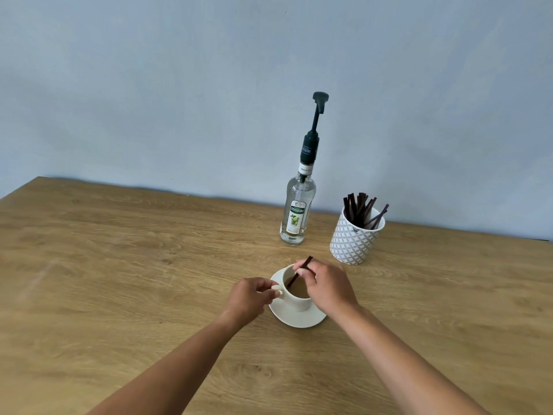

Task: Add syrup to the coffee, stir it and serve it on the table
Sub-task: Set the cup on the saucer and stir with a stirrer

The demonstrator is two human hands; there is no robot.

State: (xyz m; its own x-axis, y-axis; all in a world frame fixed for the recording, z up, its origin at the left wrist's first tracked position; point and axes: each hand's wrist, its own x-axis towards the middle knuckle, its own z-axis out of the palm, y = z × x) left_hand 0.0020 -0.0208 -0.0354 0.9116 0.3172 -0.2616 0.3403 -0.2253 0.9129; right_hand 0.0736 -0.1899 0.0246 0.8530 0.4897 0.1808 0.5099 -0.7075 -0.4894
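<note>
Mid-stir: right hand pinching a dark stirrer dipped into the coffee cup on its saucer, near the table's middle. Left hand closed on the cup handle. Risks: coffee slopping over the rim from hard stirring; cup skidding if that handle grip slackens.

dark stirrer tilted in white coffee cup

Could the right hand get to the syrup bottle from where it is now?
Probably yes. The right hand holds a stirrer in the cup; the syrup bottle stands just beyond, with bare table between.
</note>
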